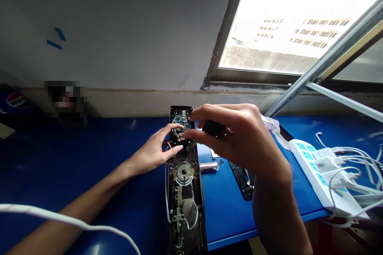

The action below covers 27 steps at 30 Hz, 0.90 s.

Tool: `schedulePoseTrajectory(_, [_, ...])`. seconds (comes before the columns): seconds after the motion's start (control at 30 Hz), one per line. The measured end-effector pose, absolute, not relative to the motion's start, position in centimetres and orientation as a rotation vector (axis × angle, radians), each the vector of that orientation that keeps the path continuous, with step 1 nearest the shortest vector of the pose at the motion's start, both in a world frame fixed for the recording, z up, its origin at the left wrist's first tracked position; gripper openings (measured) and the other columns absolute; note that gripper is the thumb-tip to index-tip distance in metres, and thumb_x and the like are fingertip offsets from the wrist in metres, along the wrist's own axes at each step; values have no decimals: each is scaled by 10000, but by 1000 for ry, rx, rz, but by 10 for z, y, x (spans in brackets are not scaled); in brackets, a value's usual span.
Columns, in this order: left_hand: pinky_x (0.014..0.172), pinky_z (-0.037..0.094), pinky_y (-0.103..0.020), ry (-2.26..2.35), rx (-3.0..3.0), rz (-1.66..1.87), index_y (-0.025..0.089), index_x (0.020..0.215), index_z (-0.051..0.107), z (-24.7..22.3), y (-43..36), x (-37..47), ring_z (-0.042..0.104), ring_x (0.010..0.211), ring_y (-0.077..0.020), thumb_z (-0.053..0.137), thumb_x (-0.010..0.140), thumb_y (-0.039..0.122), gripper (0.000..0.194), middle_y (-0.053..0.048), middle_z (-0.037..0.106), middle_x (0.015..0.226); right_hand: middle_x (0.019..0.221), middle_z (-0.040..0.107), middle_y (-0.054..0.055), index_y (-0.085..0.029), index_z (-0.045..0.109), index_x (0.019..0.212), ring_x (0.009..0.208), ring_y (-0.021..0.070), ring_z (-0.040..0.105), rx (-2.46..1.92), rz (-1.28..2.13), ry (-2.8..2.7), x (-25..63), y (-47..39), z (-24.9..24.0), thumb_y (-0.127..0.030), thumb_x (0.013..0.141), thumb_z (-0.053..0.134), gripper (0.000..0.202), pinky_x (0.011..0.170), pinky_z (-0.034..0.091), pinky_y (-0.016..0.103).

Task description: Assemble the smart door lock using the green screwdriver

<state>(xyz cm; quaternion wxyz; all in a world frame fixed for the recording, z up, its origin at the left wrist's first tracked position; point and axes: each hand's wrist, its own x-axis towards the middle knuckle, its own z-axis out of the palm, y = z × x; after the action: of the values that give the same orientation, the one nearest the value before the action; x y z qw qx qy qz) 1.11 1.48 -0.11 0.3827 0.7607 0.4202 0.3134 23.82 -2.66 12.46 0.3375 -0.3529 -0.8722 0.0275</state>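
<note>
An opened electronic door lock (187,195) lies lengthwise in front of me, its inside facing up. At its far end sits a blue circuit board (178,118) with thin wires, and nearer me are a round metal part (183,172) and a brass-coloured mechanism. My left hand (155,147) grips the lock's left side, index fingertip over the board and thumb on a black part below it. In my right hand (233,133), a dark-handled screwdriver (214,128) is held in the curled fingers, partly hidden. That hand's thumb and index fingertips are at the board's right edge.
Right of the lock lie a shiny wrapped cylinder (209,167), small dark screws (220,162) and a black panel (243,183). Farther right is a white power strip (317,171) with plugs and cables. A white cable (74,223) crosses the lower left. A wall and window stand behind.
</note>
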Motion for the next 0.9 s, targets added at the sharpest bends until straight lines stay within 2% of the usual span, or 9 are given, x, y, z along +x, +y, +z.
schedulePoseTrajectory(0.17, [871,619,-384,1106,1987,716,389,1520,429,6,14,9,684,1148,-277,691,935,450,644,-34,542,1541,1089,739,28,-180,646,1285,813,114,665,-861,143,-2312,244,-24,125,-65,820,649,480,713,514,244])
schedulePoseTrajectory(0.33, [910,615,-429,1174,2071,625,438,1597,306,15,16,2,707,1111,-286,658,940,572,758,-48,495,1591,937,745,4,-181,714,1092,737,108,657,-922,56,-2306,245,-23,124,-231,902,719,196,660,508,248])
schedulePoseTrajectory(0.4, [949,601,-466,1237,2116,611,438,1604,292,17,17,-2,692,1144,-300,630,951,604,754,-58,508,1571,944,745,0,-181,703,1129,756,101,663,-899,79,-2312,246,-22,125,-168,906,694,223,687,519,237])
schedulePoseTrajectory(0.53, [1109,506,-527,1319,2253,710,399,1568,388,23,16,-5,567,1341,-326,632,964,574,675,-63,506,1540,1104,738,31,-167,616,1314,895,131,688,-857,146,-2334,247,-23,126,-74,812,690,516,765,546,249])
schedulePoseTrajectory(0.63, [1152,470,-520,1318,2362,861,345,1482,519,25,13,-2,537,1361,-305,644,980,476,533,-68,530,1473,996,755,18,-166,692,1161,799,118,685,-883,86,-2318,247,-22,127,-227,889,741,283,697,537,250])
schedulePoseTrajectory(0.7, [1133,488,-494,1264,2446,940,296,1394,607,25,11,0,556,1320,-286,645,988,403,421,-78,553,1410,901,757,5,-165,722,1037,734,101,674,-883,51,-2305,246,-21,126,-291,930,734,166,668,527,240])
schedulePoseTrajectory(0.77, [1077,529,-445,1178,2504,982,251,1290,677,24,9,3,594,1239,-255,641,996,348,312,-82,583,1322,909,762,2,-167,725,1061,733,92,676,-869,49,-2302,245,-21,126,-212,930,714,138,674,530,228])
schedulePoseTrajectory(0.83, [1006,561,-399,1087,2528,973,227,1209,714,23,8,5,625,1143,-223,633,1004,306,235,-77,608,1231,1008,765,15,-167,693,1187,788,101,690,-842,90,-2316,245,-21,126,-106,870,702,322,697,543,225])
schedulePoseTrajectory(0.9, [953,573,-377,1020,2536,930,217,1168,725,21,7,6,633,1075,-206,627,1007,273,198,-71,619,1170,1068,757,30,-160,667,1239,834,119,695,-825,108,-2322,245,-20,126,-94,822,721,426,714,555,238])
